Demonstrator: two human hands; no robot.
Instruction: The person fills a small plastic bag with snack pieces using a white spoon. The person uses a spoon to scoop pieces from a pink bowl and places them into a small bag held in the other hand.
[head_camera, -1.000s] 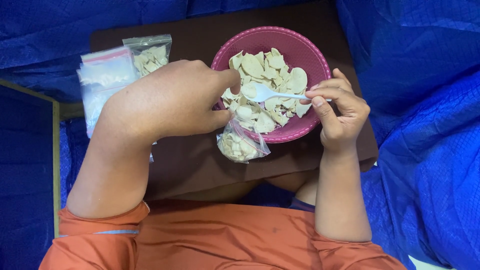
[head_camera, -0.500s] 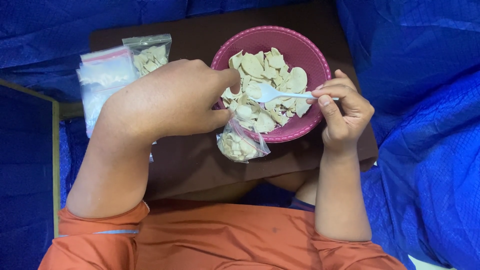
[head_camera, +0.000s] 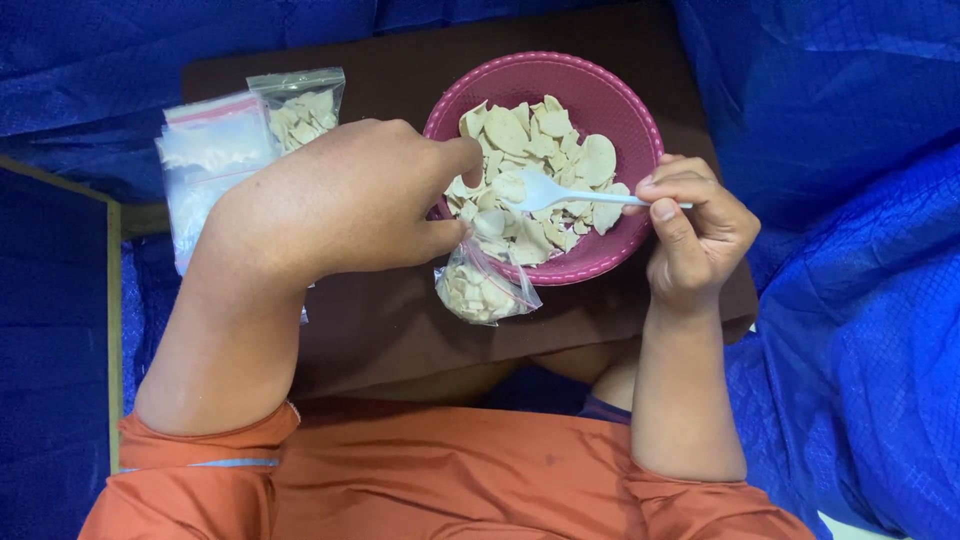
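We are looking down from the head camera onto a dark brown board (head_camera: 400, 330) resting across the lap; blue sheeting (head_camera: 850, 150) is lying all around it. Our left hand (head_camera: 350, 205) is reaching across the board toward the pink bowl (head_camera: 640, 110); its thumb and fingers are pinched together on the top of a small clear zip bag (head_camera: 485, 285), which is hanging open-end-up against the bowl's near rim and is already part filled with pale chips. Our right hand (head_camera: 695, 235) is sitting at the bowl's right edge; its fingers are closed around the handle of a white plastic spoon (head_camera: 560, 192), gripping it firmly. The spoon is lying nearly level, its head resting on the heap of pale sliced chips (head_camera: 535, 150) inside the bowl, just beside the left thumb; we cannot tell whether the spoon head is carrying any chips. At the board's far left corner a filled, sealed bag of chips (head_camera: 300, 105) is lying flat; touching it on the left, a stack of empty clear bags (head_camera: 210, 160) is partly overhanging the board's edge and is partly covered by the left forearm. Orange sleeves (head_camera: 450, 480) are filling the bottom of the view.
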